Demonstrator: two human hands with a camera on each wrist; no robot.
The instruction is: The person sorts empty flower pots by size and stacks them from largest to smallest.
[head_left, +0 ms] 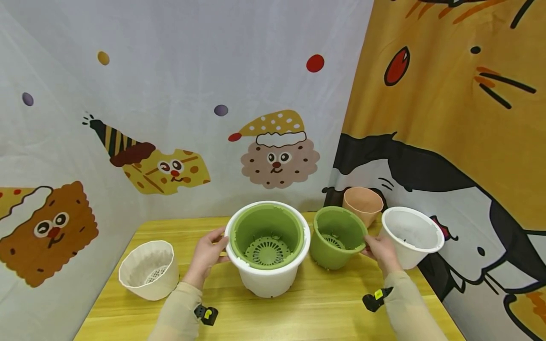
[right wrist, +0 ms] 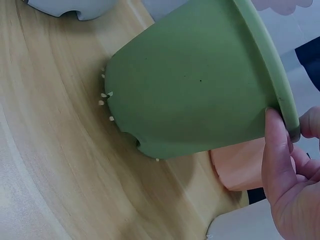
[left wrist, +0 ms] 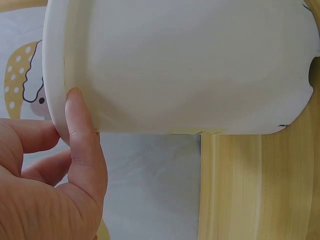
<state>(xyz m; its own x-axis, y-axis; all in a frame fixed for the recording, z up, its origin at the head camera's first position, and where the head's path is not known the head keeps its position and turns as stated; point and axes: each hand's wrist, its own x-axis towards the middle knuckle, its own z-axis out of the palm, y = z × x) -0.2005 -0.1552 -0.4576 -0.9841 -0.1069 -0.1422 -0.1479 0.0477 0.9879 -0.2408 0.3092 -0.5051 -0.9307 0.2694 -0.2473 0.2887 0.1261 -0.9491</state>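
Note:
In the head view, a large white flowerpot [head_left: 269, 283] stands mid-table with a green slotted pot [head_left: 277, 225] nested inside it. My left hand [head_left: 206, 254] pinches the white pot's rim at its left side; the left wrist view has the thumb [left wrist: 82, 135] against the outer wall just under the lip. To the right is a smaller green flowerpot [head_left: 334, 259] with a slotted bottom. My right hand [head_left: 382, 251] grips its rim on the right, thumb outside in the right wrist view. Small pale nubs [right wrist: 102, 95] show at that pot's base. Whether its base is lifted I cannot tell.
A cream faceted pot [head_left: 169, 270] with a mesh bottom sits at the left. Behind the right hand are a peach pot [head_left: 362, 203] and another white pot [head_left: 405, 258]. The wooden table [head_left: 307, 312] meets a printed cloth backdrop [head_left: 179, 61] behind and at the sides.

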